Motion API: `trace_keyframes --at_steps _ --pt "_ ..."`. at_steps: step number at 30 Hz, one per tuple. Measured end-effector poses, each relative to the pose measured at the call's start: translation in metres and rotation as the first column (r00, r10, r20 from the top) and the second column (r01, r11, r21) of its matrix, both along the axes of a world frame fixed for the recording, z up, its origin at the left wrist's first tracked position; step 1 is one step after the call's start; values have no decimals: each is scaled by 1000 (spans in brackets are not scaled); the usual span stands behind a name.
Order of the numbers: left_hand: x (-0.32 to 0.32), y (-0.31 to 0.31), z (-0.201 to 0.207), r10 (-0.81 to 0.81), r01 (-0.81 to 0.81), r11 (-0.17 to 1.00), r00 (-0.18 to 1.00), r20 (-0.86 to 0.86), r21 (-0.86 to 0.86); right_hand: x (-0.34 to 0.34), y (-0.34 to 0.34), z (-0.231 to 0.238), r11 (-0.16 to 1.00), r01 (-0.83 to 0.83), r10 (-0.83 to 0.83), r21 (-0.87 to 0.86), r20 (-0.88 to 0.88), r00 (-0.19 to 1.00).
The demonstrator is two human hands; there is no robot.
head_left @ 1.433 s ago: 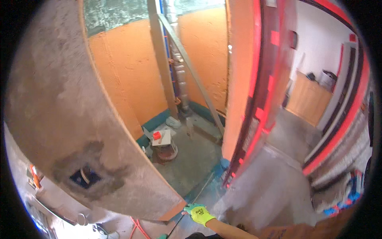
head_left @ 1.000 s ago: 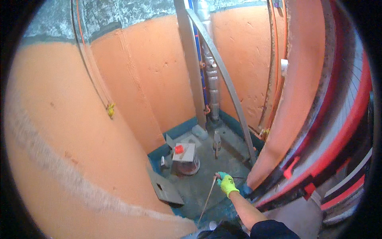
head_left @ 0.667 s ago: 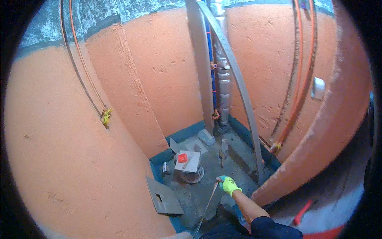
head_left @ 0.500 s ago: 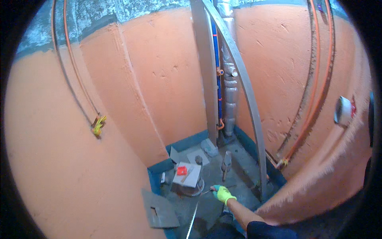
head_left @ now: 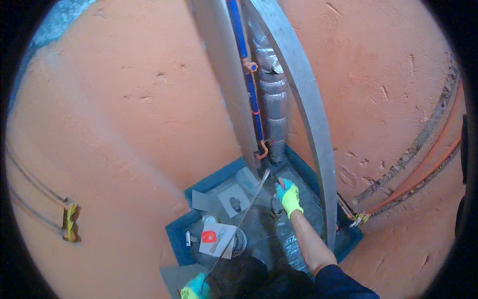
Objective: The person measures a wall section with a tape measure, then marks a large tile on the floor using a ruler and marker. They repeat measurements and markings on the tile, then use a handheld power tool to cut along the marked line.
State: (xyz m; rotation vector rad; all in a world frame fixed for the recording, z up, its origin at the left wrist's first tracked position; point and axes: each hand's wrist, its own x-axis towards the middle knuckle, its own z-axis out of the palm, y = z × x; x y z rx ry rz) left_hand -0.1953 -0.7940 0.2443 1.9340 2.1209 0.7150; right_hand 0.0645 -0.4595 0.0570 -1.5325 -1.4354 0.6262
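"Green-and-yellow gloves [head_left: 294,201]: where?"
"Left hand [head_left: 195,287], cut off by the lower edge, seems closed on a thin strip [head_left: 242,218]. Right hand [head_left: 290,196] curls near its tip; I can't tell its hold."
"Progress?"
"Strip already extended toward the floor's [head_left: 258,234] back corner; contact, and what's left, unclear."

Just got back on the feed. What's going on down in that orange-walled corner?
A person is leaning in with two yellow-green and teal gloved hands. The long, thin, pale strip runs from the left hand toward the corner; the left grip is unclear. The right hand is beside its far end, apparently apart from it. Nearby, a white square board carrying a flat red piece covers part of a round bucket.
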Motion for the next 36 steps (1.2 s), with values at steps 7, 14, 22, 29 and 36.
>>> trace_keyframes --at_steps 7,14,22,29,36 --pt "0 301 -14 -255 255 967 967 -10 18 43 201 19 964 260 -263 57 58 963" --pt "3 495 -32 -310 298 950 935 173 93 63 370 32 913 407 -407 40 -18 913" --pt "0 556 -66 -260 265 964 917 301 27 59 426 1 913 384 -386 135 -12 922" --pt "-3 568 -67 -275 269 961 932 237 58 60 446 -9 883 379 -396 276 6 918" --pt "-1 582 -56 -320 303 941 941 110 147 58 452 -3 915 381 -391 130 59 919"
